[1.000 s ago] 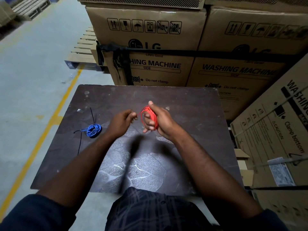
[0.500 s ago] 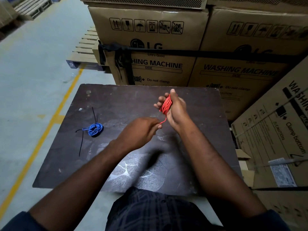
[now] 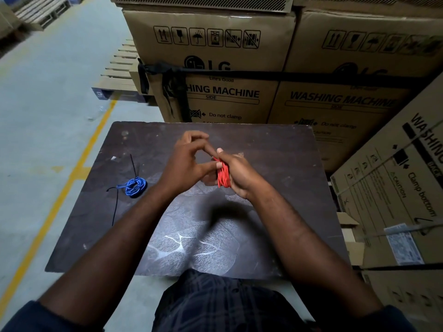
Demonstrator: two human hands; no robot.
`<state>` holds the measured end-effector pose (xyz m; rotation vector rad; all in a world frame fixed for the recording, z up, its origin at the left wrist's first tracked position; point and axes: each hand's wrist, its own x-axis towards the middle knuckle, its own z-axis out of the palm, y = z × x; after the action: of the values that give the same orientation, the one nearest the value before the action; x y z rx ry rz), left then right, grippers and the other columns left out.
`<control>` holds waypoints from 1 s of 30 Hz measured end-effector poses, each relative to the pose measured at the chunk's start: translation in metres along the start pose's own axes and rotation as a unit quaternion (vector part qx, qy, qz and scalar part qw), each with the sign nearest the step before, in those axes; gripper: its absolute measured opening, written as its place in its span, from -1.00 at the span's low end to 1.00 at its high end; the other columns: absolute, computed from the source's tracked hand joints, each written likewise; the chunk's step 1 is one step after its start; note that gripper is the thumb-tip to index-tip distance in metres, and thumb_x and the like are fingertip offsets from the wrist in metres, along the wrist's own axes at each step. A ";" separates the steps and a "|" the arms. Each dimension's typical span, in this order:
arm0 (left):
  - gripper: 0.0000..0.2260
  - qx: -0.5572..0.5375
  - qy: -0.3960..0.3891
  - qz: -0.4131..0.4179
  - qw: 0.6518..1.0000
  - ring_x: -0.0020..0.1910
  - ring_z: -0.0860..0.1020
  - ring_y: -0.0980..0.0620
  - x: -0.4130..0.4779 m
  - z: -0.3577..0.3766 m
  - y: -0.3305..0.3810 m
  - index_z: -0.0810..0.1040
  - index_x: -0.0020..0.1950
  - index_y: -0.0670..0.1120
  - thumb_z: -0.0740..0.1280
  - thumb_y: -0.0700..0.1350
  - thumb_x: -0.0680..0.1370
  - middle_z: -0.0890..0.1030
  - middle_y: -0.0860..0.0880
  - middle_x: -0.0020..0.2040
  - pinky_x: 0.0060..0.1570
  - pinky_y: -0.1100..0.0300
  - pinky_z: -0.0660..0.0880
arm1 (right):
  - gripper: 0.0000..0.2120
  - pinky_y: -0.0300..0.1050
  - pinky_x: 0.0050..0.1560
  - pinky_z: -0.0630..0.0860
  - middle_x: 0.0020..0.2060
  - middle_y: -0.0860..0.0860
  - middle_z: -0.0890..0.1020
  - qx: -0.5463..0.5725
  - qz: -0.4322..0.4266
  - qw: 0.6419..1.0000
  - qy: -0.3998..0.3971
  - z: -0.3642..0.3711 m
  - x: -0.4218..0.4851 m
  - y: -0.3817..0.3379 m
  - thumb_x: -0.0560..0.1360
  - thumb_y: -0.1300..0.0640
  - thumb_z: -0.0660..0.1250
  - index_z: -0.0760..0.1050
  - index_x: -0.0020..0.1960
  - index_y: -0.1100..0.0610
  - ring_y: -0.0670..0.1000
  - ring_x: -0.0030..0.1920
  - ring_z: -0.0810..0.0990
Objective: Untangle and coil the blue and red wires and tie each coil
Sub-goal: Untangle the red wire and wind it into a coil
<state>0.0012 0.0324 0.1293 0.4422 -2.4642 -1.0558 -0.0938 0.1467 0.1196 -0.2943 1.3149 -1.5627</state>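
Right hand [image 3: 239,174]: my fingers wrap tight round the red wire [image 3: 224,176] coil, mid-frame.
Left hand [image 3: 189,161]: curled beside it; I cannot tell if it pinches the end.
Blue wire [image 3: 134,186]: coiled on the table [image 3: 263,144], left side.
Do well: hold loops together, tuck end snug.

The left forearm [image 3: 124,231] and right forearm [image 3: 294,231] reach forward and come close at the wrists. The right hand [image 3: 239,173] curls around a red wire coil [image 3: 223,176]. The left hand [image 3: 189,161] is just beside it with bent fingers and touches the coil; whether it pinches anything is unclear.
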 end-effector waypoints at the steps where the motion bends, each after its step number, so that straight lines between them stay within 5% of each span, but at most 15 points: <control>1: -0.85 -0.041 -0.023 -0.041 0.998 0.19 0.49 0.19 0.001 -0.001 0.001 0.64 -0.18 0.00 0.57 -0.11 0.35 0.52 0.04 0.18 0.08 0.27 0.41 | -0.65 0.04 -0.25 0.61 -0.43 0.13 0.62 -0.001 0.010 1.000 -0.009 0.001 -0.002 0.001 0.67 0.00 0.05 0.49 0.03 0.23 0.08 -0.44 0.60; 6: -0.81 -0.249 -0.102 -0.193 0.944 -0.12 0.62 0.09 -0.001 0.003 0.009 0.53 -0.07 -0.13 0.48 -0.30 0.42 0.64 -0.05 -0.08 0.01 0.16 0.55 | -0.61 -0.18 -0.49 0.39 -0.54 -0.01 0.31 -0.028 0.025 0.999 0.004 0.004 -0.006 0.006 0.63 -0.15 0.09 0.47 -0.15 0.09 -0.07 -0.59 0.25; 10: -0.56 -0.269 -0.123 -0.243 0.924 0.06 0.63 0.09 -0.002 0.006 0.014 0.44 0.32 -0.08 0.43 -0.25 0.48 0.63 -0.06 0.12 0.03 0.19 0.59 | -0.38 -0.25 -0.53 0.32 -0.55 -0.02 0.22 -0.009 0.028 1.000 0.006 0.003 -0.006 0.008 0.58 -0.32 0.00 0.58 0.01 0.17 -0.09 -0.62 0.19; 14: -0.76 -0.271 -0.171 -0.228 0.920 0.06 0.65 -0.07 -0.005 0.004 0.011 0.63 0.16 -0.04 0.42 -0.20 0.50 0.69 -0.09 0.03 0.13 0.00 0.58 | -0.19 -0.22 -0.49 0.36 -0.42 0.03 0.24 -0.018 0.036 0.998 -0.055 -0.006 -0.003 0.012 0.48 -0.46 -0.09 0.53 0.20 0.19 -0.07 -0.58 0.21; 17: -0.77 -0.264 -0.143 -0.240 0.923 -0.06 0.67 0.00 -0.004 0.004 0.013 0.63 0.13 -0.09 0.44 -0.22 0.48 0.70 -0.05 -0.06 0.04 0.10 0.60 | -0.26 -0.17 -0.46 0.43 -0.45 0.07 0.32 -0.022 0.021 0.997 -0.065 -0.009 -0.002 0.013 0.51 -0.43 -0.10 0.54 0.21 0.10 -0.06 -0.57 0.28; 23: -0.76 -0.222 -0.088 -0.197 0.951 -0.28 0.64 0.05 -0.001 0.006 0.023 0.63 0.05 -0.18 0.51 -0.24 0.41 0.69 -0.04 -0.24 -0.12 0.10 0.60 | -0.39 -0.09 -0.45 0.55 -0.59 0.09 0.46 -0.045 -0.072 0.992 0.089 0.003 -0.003 0.016 0.60 -0.29 -0.02 0.59 -0.11 0.16 0.03 -0.60 0.44; 26: -0.78 -0.205 -0.039 -0.187 0.960 -0.17 0.68 -0.02 0.002 0.009 0.027 0.65 -0.03 -0.13 0.56 -0.18 0.37 0.71 -0.06 -0.17 -0.03 0.01 0.63 | -0.35 -0.22 -0.54 0.41 -0.61 0.08 0.49 -0.050 -0.136 0.966 0.214 -0.001 0.005 0.012 0.62 -0.23 0.00 0.52 -0.30 0.25 0.03 -0.64 0.45; 30: -0.80 -0.227 -0.009 -0.210 0.951 -0.11 0.69 -0.06 -0.002 0.014 0.031 0.66 -0.05 -0.11 0.56 -0.14 0.37 0.71 -0.07 -0.14 -0.03 -0.01 0.64 | -0.43 -0.25 -0.55 0.35 -0.56 0.03 0.53 -0.136 -0.187 0.941 0.248 -0.013 0.010 0.004 0.62 -0.19 0.05 0.50 -0.36 0.14 -0.03 -0.60 0.49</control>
<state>-0.0081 0.0620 0.1425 0.8226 -2.0853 -1.7480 -0.1054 0.1471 0.1075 -0.3505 1.9671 -1.8453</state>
